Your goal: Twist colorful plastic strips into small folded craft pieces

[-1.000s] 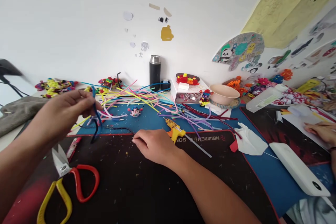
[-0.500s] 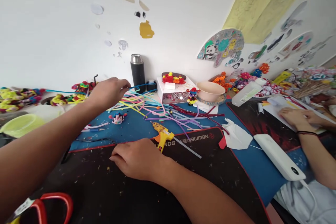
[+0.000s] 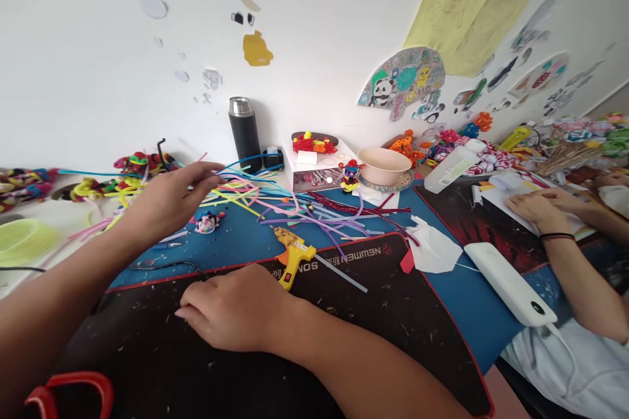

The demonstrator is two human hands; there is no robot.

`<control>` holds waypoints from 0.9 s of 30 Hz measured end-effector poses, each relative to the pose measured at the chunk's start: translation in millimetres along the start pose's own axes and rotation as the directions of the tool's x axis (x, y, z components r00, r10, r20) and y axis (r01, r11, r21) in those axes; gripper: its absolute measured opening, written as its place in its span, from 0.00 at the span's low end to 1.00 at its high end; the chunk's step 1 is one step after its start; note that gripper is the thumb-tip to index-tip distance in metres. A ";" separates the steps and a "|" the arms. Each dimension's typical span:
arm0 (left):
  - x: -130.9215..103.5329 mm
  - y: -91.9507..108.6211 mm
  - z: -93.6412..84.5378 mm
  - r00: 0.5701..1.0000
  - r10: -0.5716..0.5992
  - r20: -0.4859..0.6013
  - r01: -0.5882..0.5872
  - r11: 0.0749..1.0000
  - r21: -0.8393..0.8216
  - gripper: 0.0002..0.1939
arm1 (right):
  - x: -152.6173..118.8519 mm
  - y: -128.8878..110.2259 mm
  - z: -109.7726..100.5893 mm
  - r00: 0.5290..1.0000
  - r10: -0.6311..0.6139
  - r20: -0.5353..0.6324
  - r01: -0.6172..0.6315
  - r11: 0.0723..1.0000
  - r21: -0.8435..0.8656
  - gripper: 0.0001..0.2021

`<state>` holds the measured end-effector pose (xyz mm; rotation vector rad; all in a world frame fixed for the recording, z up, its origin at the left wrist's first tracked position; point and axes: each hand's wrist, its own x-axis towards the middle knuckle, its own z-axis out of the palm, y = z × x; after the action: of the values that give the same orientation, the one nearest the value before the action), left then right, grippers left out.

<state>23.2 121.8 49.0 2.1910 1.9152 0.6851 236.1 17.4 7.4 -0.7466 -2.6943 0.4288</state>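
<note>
My left hand (image 3: pixel 171 200) reaches over the back left of the blue table, at the left end of a loose pile of coloured pipe cleaners (image 3: pixel 250 190). Its fingers are stretched out and a little apart, with nothing plainly gripped. Low over the black mat (image 3: pixel 373 321), my right hand (image 3: pixel 236 308) is closed, fingers curled under; whatever it may hold is hidden. Just beyond it lies a yellow glue gun (image 3: pixel 295 252) with a clear glue stick in its back. A small doll head (image 3: pixel 206 221) sits below my left hand.
Red-handled scissors (image 3: pixel 73 380) lie at the lower left. A black flask (image 3: pixel 244 134), a white box (image 3: pixel 319 173) and a beige bowl (image 3: pixel 384 165) stand along the wall. To the right are a white power bank (image 3: pixel 511 285) and another person's hands (image 3: pixel 538 206).
My left hand has drawn slightly left and its fingers have opened from a pinch at a blue pipe cleaner. The view has shifted a little. My right hand stays closed.
</note>
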 end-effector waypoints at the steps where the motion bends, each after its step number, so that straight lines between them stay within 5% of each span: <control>1: -12.2 -2.3 -7.8 0.999 -0.040 0.001 0.040 0.999 -0.003 0.24 | 0.1 -0.8 -0.6 1.000 -0.004 0.001 0.004 1.000 0.001 0.12; 5: -56.9 -5.9 -36.4 0.977 -0.183 -0.112 0.189 0.981 0.051 0.20 | 0.0 -1.9 -2.5 1.000 -0.001 -0.015 0.001 1.000 0.017 0.09; 8: -84.3 -2.4 -48.2 0.912 -0.336 -0.236 0.349 0.937 0.014 0.20 | -0.9 -0.8 -3.5 1.000 0.005 -0.031 -0.003 0.998 0.058 0.11; 11: -104.6 2.0 -49.8 0.848 -0.434 -0.305 0.431 0.899 -0.082 0.23 | -2.2 0.3 -3.8 0.999 0.016 -0.035 -0.013 0.996 0.083 0.13; 16: -118.5 7.4 -44.5 0.816 -0.488 -0.309 0.452 0.873 -0.184 0.20 | -3.6 1.2 -1.2 0.999 0.021 -0.034 -0.017 0.995 0.102 0.11; 21: -117.6 10.1 -33.6 0.853 -0.455 -0.257 0.405 0.886 -0.224 0.19 | -4.0 3.5 5.1 0.998 0.034 -0.058 -0.027 0.993 0.111 0.11; 27: -120.6 -7.5 -3.5 0.945 -0.252 -0.209 0.213 0.958 -0.192 0.21 | -5.8 6.0 9.0 0.997 0.036 -0.067 -0.027 0.991 0.131 0.11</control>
<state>5.4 5.7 20.5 1.8137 2.0944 1.0534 240.1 17.4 -4.3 -0.7533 -2.5651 0.5694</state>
